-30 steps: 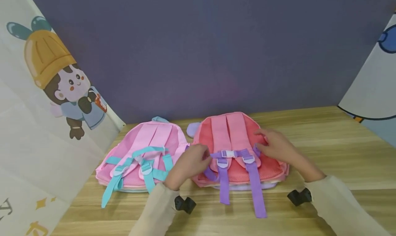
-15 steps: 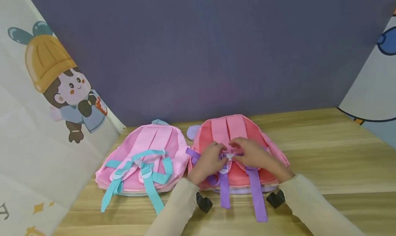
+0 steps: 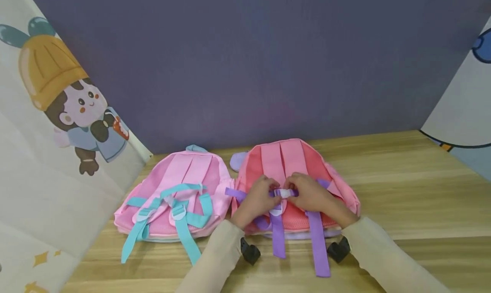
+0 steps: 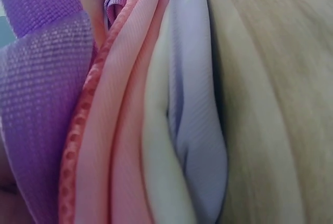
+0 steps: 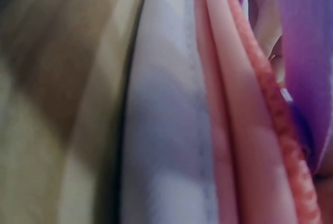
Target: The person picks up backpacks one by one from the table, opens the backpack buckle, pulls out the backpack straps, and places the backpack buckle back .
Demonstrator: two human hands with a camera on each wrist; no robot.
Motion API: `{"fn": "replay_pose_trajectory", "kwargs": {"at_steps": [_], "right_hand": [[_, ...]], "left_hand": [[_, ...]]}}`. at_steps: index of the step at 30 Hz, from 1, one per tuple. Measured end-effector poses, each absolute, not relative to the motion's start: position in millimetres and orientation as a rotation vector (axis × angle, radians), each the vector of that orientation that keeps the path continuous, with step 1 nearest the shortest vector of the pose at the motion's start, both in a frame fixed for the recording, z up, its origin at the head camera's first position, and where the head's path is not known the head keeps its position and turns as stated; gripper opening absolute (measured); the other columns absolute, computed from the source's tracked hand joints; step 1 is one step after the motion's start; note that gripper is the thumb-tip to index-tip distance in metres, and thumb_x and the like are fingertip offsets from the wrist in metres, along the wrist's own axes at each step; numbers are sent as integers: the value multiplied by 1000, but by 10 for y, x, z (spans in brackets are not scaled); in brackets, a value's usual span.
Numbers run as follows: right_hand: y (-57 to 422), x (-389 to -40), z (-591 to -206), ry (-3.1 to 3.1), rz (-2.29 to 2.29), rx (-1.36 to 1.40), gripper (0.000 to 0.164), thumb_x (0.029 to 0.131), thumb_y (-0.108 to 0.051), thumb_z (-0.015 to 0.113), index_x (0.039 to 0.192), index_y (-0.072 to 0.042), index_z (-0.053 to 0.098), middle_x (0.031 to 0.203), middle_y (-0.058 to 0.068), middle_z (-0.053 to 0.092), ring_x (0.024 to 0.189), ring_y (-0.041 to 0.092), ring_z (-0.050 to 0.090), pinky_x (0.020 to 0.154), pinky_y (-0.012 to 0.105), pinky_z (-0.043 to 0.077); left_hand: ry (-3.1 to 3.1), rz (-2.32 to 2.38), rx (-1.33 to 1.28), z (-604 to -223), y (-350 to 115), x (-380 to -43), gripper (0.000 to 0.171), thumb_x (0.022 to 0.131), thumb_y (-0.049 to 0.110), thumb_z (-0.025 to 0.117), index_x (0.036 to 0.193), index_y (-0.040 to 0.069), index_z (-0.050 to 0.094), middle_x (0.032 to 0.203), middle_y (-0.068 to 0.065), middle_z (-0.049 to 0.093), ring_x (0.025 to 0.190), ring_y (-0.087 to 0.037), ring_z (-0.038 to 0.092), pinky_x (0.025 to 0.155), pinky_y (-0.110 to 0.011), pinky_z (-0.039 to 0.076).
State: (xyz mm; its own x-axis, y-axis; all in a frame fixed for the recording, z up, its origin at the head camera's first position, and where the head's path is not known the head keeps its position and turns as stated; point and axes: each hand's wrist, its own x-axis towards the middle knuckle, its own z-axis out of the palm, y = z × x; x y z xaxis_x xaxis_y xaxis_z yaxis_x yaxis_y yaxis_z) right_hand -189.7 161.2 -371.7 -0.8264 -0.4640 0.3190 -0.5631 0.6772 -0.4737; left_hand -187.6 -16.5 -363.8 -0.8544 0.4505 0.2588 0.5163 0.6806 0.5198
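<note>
A coral-red backpack (image 3: 251, 170) lies on the wooden table with its pink shoulder straps (image 3: 272, 158) facing up. Across those straps runs a purple chest strap (image 3: 293, 192) joined by a white buckle (image 3: 284, 193). My left hand (image 3: 256, 202) pinches the strap at the buckle's left end, thumb and fingers curled. On the other side my right hand (image 3: 312, 195) does the same at its right end. Both wrist views look along the bag's lower edge, where purple webbing (image 4: 44, 89) hangs close to the lens; the fingers are mostly hidden there.
To the left lies a pink backpack (image 3: 165, 178) with loose turquoise straps (image 3: 186, 231), its side against the coral one. Two purple strap tails (image 3: 319, 246) hang over the wooden table (image 3: 402, 190). A dark panel (image 3: 268, 62) stands behind.
Both hands have come inward from the bag's sides to the white buckle, the right hand travelling farthest. Their fingers have closed onto the chest strap. The backpacks stay in place.
</note>
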Motion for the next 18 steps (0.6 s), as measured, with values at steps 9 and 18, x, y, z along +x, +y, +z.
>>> {"fn": "replay_pose_trajectory", "kwargs": {"at_steps": [9, 18], "right_hand": [[1635, -1895, -3637, -2701, 850, 849, 12, 77, -1, 71, 84, -9, 64, 76, -1, 54, 68, 12, 48, 63, 24, 42], [1696, -1912, -3597, -2714, 936, 831, 12, 77, -2, 72, 84, -10, 65, 74, -3, 58, 69, 9, 51, 63, 24, 45]], "left_hand": [[-2799, -916, -862, -3573, -207, -1901, 23, 81, 10, 73, 101, -1, 70, 92, -10, 62, 85, -18, 54, 74, -24, 44], [-2748, -816, -905, -3593, -210, -1918, 20, 85, 17, 71, 99, 2, 69, 92, -6, 60, 85, -17, 56, 78, -26, 47]]}}
